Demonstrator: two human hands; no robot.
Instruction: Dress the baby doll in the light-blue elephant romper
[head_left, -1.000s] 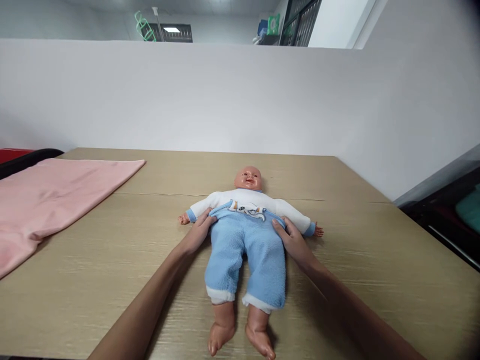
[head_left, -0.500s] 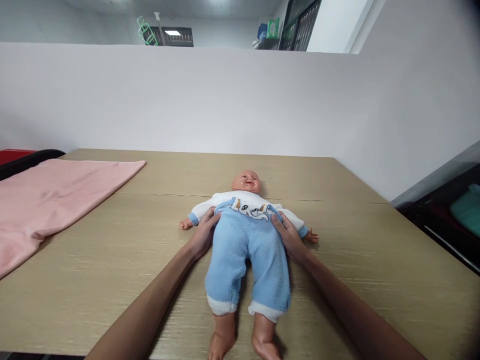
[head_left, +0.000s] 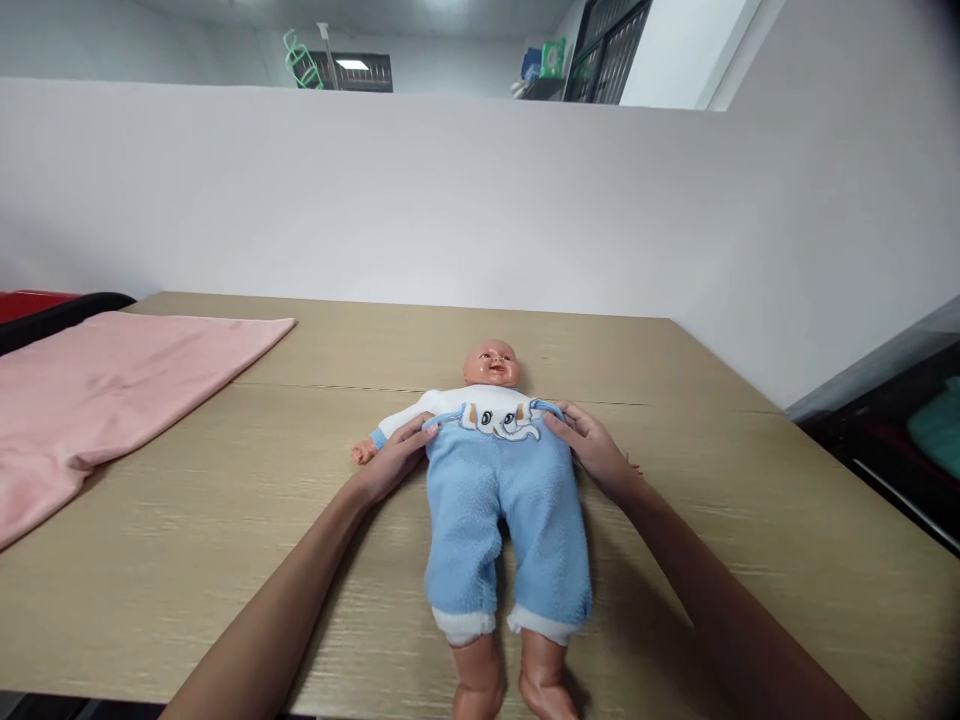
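Note:
A baby doll (head_left: 493,363) lies on its back on the wooden table (head_left: 225,500), head away from me. It wears a white top and fluffy blue trousers (head_left: 502,510) with an elephant picture at the chest. My left hand (head_left: 394,455) pinches the trousers' waistband at the doll's right side. On the other side my right hand (head_left: 592,445) grips the waistband, covering most of the doll's left arm. The doll's bare feet reach the picture's lower edge.
A pink cloth (head_left: 90,390) lies spread at the table's left end. A white partition wall (head_left: 450,200) stands behind the table. At the right, beyond the table edge, is a dark bin (head_left: 900,440) with something teal in it.
Both hands have pulled the trousers' waistband up from the doll's belly to its chest. The doll has slid a little toward me, its feet now partly out of the picture.

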